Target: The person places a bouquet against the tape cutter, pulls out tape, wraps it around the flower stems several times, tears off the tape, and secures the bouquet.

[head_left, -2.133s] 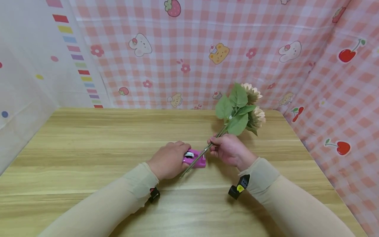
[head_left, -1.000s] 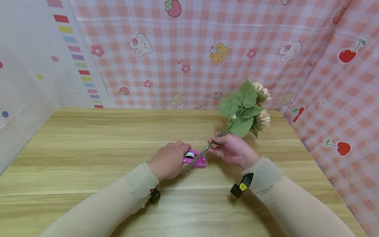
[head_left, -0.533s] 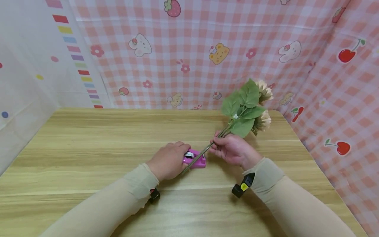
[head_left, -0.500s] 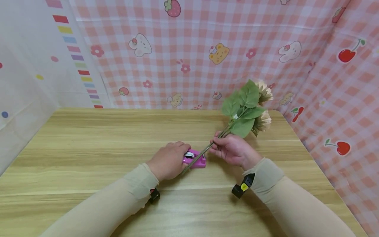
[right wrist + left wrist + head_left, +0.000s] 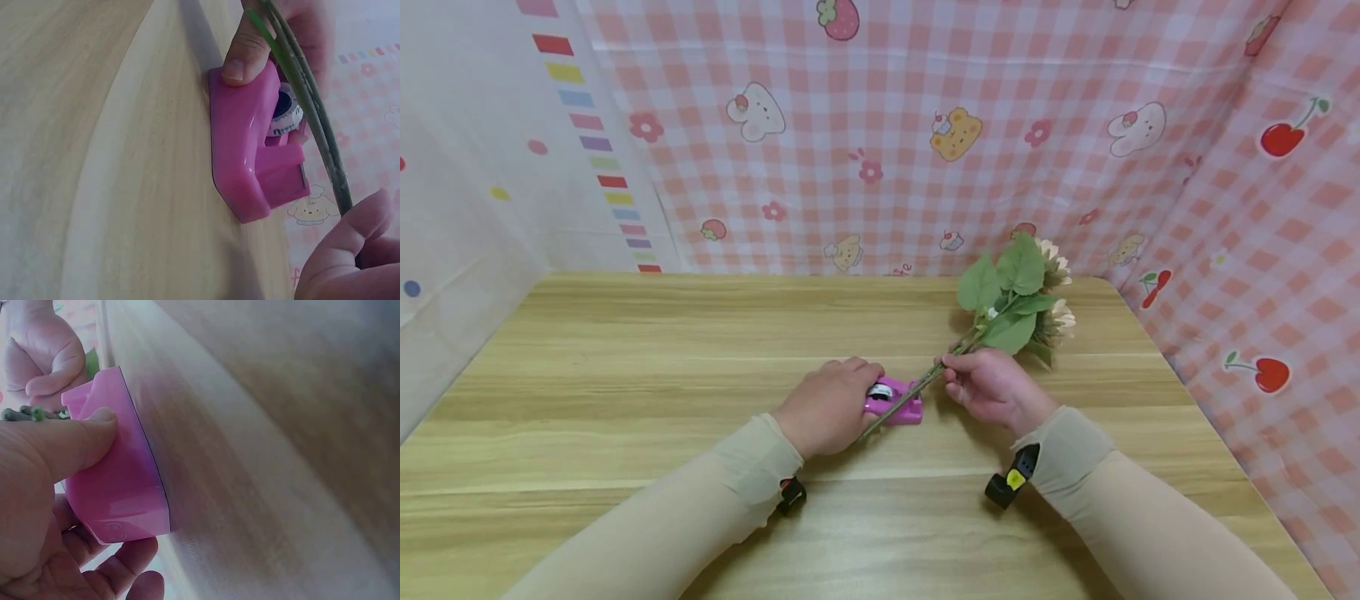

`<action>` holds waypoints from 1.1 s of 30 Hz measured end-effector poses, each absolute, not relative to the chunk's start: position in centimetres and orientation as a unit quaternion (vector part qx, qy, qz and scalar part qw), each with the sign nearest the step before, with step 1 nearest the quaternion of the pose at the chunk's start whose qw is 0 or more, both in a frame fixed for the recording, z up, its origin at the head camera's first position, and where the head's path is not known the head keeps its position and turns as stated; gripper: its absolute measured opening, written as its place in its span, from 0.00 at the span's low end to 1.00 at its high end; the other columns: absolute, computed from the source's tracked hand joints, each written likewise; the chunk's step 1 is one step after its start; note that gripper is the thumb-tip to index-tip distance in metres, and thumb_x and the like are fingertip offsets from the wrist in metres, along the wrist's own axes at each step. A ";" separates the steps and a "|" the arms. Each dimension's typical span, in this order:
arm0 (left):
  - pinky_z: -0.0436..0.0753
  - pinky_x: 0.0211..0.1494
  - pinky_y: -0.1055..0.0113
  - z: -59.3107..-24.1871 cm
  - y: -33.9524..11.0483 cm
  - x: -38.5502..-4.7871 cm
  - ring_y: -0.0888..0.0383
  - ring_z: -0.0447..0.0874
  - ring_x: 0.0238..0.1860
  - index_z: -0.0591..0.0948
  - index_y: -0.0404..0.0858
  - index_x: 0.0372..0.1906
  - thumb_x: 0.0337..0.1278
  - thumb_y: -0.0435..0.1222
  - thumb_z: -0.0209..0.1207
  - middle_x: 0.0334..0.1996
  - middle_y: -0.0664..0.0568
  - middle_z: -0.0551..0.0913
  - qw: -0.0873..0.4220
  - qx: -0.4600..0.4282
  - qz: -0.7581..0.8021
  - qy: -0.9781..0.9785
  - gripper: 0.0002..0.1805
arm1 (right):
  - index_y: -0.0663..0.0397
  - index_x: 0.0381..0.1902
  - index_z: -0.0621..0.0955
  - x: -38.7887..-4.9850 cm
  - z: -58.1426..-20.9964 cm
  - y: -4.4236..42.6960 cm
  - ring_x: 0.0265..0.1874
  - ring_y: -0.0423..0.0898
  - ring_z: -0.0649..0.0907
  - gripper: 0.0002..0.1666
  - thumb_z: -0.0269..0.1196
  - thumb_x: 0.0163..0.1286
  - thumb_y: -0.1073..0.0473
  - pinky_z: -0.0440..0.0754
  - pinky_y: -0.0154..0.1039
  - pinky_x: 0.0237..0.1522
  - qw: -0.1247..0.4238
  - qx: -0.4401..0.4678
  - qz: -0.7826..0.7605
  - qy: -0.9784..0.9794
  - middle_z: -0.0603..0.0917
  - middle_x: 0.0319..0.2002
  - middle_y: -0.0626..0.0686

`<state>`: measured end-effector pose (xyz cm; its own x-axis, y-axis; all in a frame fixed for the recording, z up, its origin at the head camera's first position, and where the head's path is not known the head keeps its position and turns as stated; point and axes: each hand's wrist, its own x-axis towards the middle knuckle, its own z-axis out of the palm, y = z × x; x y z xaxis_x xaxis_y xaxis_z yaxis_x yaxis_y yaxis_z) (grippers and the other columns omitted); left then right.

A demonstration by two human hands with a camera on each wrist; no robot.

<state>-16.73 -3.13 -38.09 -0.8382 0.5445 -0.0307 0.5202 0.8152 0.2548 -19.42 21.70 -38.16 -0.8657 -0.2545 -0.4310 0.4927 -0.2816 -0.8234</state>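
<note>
My left hand [image 5: 829, 407] grips a pink tape dispenser [image 5: 912, 414] on the table, thumb on the near side and fingers over its back end. A white tape roll [image 5: 289, 122] sits inside the dispenser. Between thumb and fingertips my right hand [image 5: 997, 388] pinches the green stems [image 5: 901, 402] of a bunch of pale artificial-looking flowers [image 5: 1051, 265]. The stems slant over the dispenser, their cut ends by my left hand; whether they touch the dispenser I cannot tell. Broad leaves [image 5: 1021, 265] and the flower heads point to the back right.
The wooden table [image 5: 625, 367] carries the work. A pink checked cloth [image 5: 820, 150] hangs along its back edge, and another patterned cloth [image 5: 1232, 275] closes off the right. A white dotted cloth [image 5: 467, 225] hangs at the left. Both wrists wear small black cameras.
The flowers shifted right and slightly up with my right hand at first. In the last half second the flower heads have come down and a little left. My left hand and the dispenser stay put.
</note>
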 end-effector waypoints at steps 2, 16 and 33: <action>0.80 0.71 0.50 -38.1 -3.2 -16.7 0.45 0.82 0.64 0.75 0.40 0.72 0.71 0.47 0.65 0.65 0.47 0.82 0.053 0.279 0.119 0.951 0.31 | 0.53 0.41 0.70 -19.5 -38.2 21.5 0.24 0.36 0.80 0.08 0.50 0.81 0.70 0.82 0.27 0.30 0.235 0.102 -0.801 0.540 0.81 0.28 0.47; 0.80 0.71 0.50 -38.2 -3.2 -16.7 0.45 0.82 0.63 0.75 0.39 0.72 0.71 0.48 0.65 0.66 0.46 0.82 0.052 0.279 0.122 0.951 0.31 | 0.50 0.30 0.79 -19.8 -37.8 20.5 0.19 0.36 0.75 0.16 0.57 0.83 0.57 0.78 0.27 0.25 0.222 0.141 -0.805 0.531 0.78 0.22 0.44; 0.79 0.72 0.49 -37.9 -3.1 -16.5 0.44 0.80 0.66 0.75 0.40 0.73 0.71 0.47 0.65 0.68 0.46 0.80 0.054 0.272 0.114 0.954 0.31 | 0.48 0.28 0.67 -19.8 -37.7 21.1 0.28 0.40 0.73 0.18 0.49 0.80 0.70 0.84 0.32 0.39 0.233 0.111 -0.783 0.566 0.73 0.27 0.47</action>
<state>-16.54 -3.09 -37.86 -0.8459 0.5317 -0.0409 0.5070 0.8256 0.2476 -19.79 21.13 -37.71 -0.8673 -0.2383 -0.4371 0.4897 -0.2501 -0.8353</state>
